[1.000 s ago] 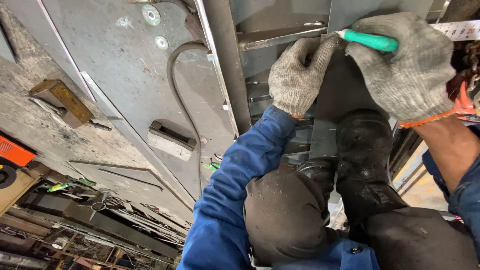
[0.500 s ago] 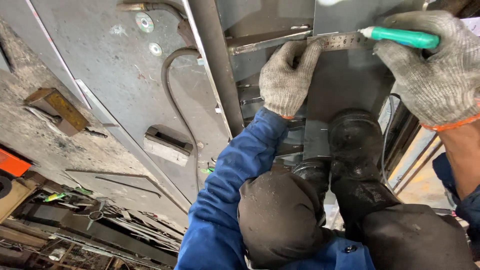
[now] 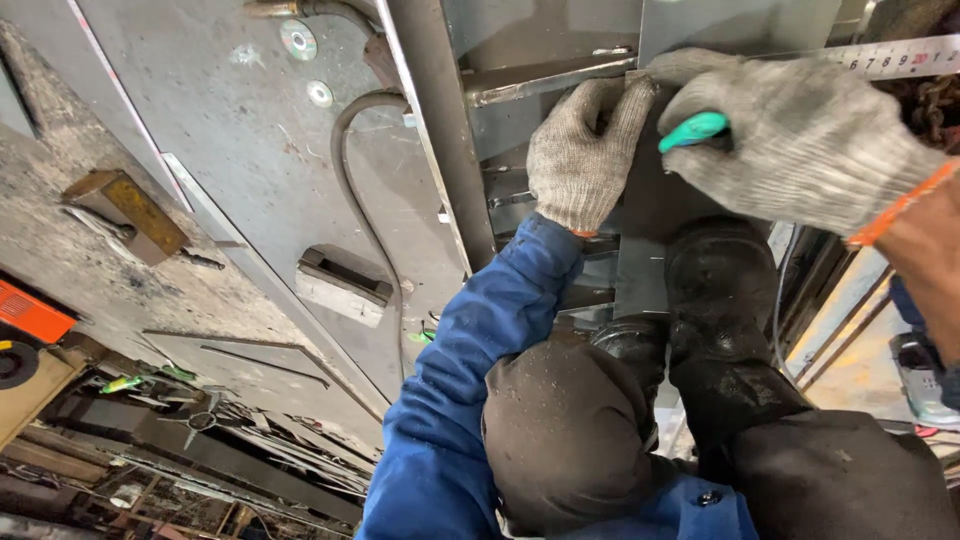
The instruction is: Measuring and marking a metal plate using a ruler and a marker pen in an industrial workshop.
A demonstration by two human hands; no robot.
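Note:
My left hand (image 3: 585,150), in a grey knit glove with a blue sleeve, presses flat on the upper edge of a dark steel plate (image 3: 640,270). My right hand (image 3: 800,140), gloved the same way with an orange cuff, grips a teal marker (image 3: 692,128). The marker's tip is hidden, close to the left hand's fingers. A steel ruler (image 3: 900,55) lies along the plate's top and runs out to the right under my right hand. The plate stands in front of my dark trousers (image 3: 570,430) and black boots (image 3: 720,290).
A grey steel panel (image 3: 230,150) with a curved hose (image 3: 350,180) and a vertical post (image 3: 440,130) fills the left. A brass-coloured block (image 3: 125,210) and a slotted bracket (image 3: 340,285) sit on it. An orange tool (image 3: 30,315) and metal scraps (image 3: 200,430) lie at lower left.
My right hand has moved left along the ruler with the marker, which now sits close to the left hand. The left hand stays pressed on the plate's edge.

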